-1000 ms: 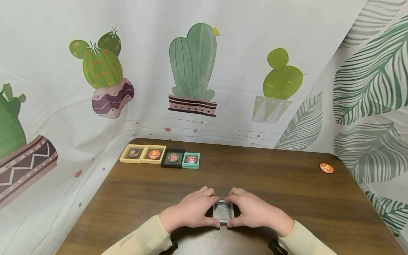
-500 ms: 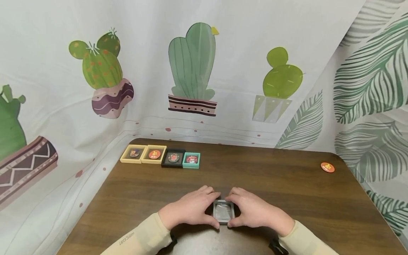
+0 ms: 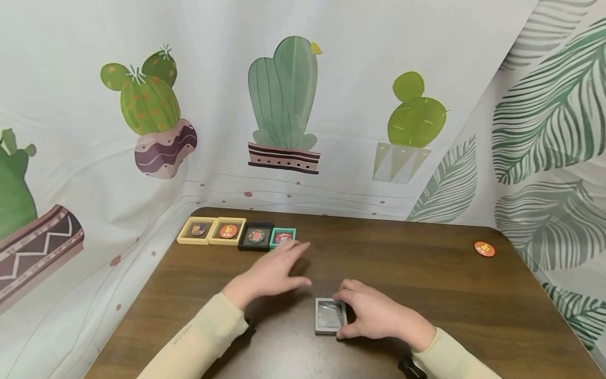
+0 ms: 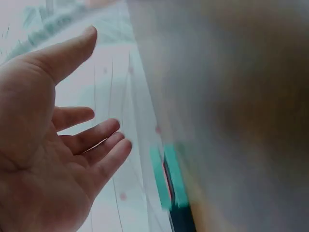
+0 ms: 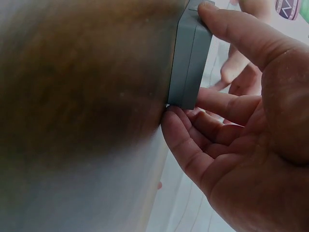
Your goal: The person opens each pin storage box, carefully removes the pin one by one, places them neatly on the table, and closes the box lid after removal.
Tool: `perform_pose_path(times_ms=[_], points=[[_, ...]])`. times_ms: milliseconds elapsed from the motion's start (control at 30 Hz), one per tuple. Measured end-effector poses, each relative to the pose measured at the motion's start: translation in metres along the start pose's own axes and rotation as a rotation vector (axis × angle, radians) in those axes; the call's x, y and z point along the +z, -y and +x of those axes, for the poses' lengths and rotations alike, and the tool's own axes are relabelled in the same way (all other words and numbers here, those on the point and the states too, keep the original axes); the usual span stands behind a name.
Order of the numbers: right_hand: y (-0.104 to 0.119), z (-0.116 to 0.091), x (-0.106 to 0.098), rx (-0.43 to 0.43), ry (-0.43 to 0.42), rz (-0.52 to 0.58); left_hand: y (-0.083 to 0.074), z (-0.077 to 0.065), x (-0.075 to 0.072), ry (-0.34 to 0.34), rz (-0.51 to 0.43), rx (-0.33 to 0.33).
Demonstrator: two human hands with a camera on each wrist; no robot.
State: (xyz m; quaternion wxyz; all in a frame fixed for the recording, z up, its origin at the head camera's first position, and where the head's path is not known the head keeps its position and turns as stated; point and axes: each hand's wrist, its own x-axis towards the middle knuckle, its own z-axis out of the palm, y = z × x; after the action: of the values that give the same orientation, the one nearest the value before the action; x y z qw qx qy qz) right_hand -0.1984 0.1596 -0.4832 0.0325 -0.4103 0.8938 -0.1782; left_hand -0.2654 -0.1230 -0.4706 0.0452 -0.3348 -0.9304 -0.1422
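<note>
A small grey square display case [image 3: 330,316] with a clear window lies near the table's front, a seam running along its side in the right wrist view. My right hand [image 3: 374,314] holds it by the right side, thumb at the near corner and fingers at the far one. My left hand [image 3: 268,275] is in the air to the left of the grey case, its fingers extended and nothing in them. Beyond its fingertips stands a teal case [image 4: 168,180] with a round badge inside, partly hidden behind the hand in the head view.
Left of the teal case, in a row along the back, are a black case [image 3: 243,243] and two yellow cases [image 3: 192,242], each with a round badge. An orange round badge [image 3: 485,249] lies at the far right of the brown table [image 3: 402,258]. A cactus-print curtain [image 3: 350,105] hangs behind.
My left hand has let go of the grey case and moved up and left toward the row of cases. The right hand has stayed at the grey case's right side.
</note>
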Motion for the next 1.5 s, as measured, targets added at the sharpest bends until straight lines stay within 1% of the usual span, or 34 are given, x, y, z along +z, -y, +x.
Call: perform_pose_path(times_ms=[67, 167, 300, 367, 467, 600, 700, 767, 867, 967, 1100, 1367, 1500], points=[[0.000, 0.000, 0.000, 0.001, 0.000, -0.002, 0.013, 0.006, -0.004, -0.035, 0.000, -0.034], [0.000, -0.001, -0.001, 0.007, 0.005, 0.004, 0.032, 0.014, -0.009, -0.056, 0.010, -0.087], [0.000, -0.002, -0.002, 0.017, 0.010, 0.010, 0.052, 0.024, -0.013, -0.047, 0.011, -0.166], [0.000, -0.002, -0.002, 0.017, 0.010, 0.009, 0.061, 0.027, -0.015, -0.046, 0.003, -0.191], [0.000, -0.001, -0.002, 0.011, 0.011, 0.010, 0.070, 0.029, -0.016, -0.043, -0.020, -0.205], [0.000, 0.000, -0.001, 0.005, 0.014, 0.008, 0.080, 0.027, -0.011, -0.037, -0.022, -0.196], [-0.001, 0.000, -0.001, 0.002, 0.015, 0.002, 0.085, 0.026, -0.005, -0.028, -0.001, -0.196], [-0.001, 0.000, -0.001, 0.001, 0.016, 0.000, 0.087, 0.025, -0.002, -0.010, 0.020, -0.195], [-0.001, 0.000, 0.000, 0.004, 0.018, 0.001, 0.087, 0.025, 0.002, 0.022, 0.042, -0.182], [-0.001, 0.000, 0.000, 0.007, 0.014, 0.000, 0.087, 0.026, 0.004, 0.038, 0.051, -0.163], [-0.002, 0.000, 0.001, 0.003, 0.006, -0.006, 0.088, 0.026, 0.005, 0.032, 0.060, -0.168], [-0.003, -0.001, 0.001, -0.008, -0.003, -0.005, 0.092, 0.028, 0.009, 0.008, 0.072, -0.155], [-0.002, -0.001, 0.001, -0.005, -0.003, -0.006, 0.092, 0.028, 0.010, 0.012, 0.061, -0.165]])
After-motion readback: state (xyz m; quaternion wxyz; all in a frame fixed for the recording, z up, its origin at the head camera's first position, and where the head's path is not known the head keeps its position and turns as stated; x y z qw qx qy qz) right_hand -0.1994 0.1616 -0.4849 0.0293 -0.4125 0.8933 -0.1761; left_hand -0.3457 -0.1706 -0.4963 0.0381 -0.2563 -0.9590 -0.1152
